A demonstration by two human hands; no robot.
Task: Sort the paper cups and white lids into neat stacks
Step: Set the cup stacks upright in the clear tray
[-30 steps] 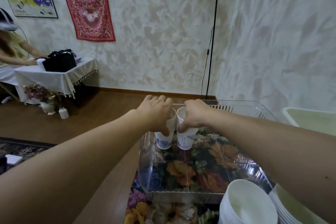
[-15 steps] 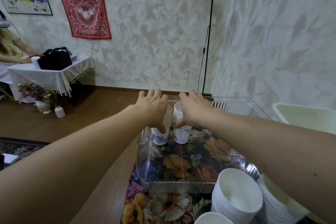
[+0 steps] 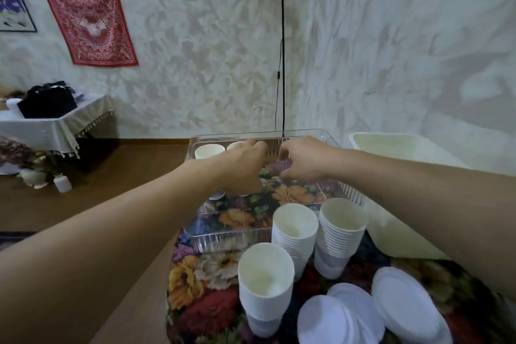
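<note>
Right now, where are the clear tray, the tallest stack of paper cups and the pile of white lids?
clear tray [image 3: 223, 239]: head view, on its near wall.
tallest stack of paper cups [image 3: 342, 237]: head view, on the ribbed rims.
pile of white lids [image 3: 405, 304]: head view, on the top lid's face.

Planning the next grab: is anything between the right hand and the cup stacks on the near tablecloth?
Nothing visible blocks it. The right hand hangs over the clear tray, and the nearest cup stack stands just outside the tray's near wall, its rim open from above. The forearm's underside is hidden.
</note>
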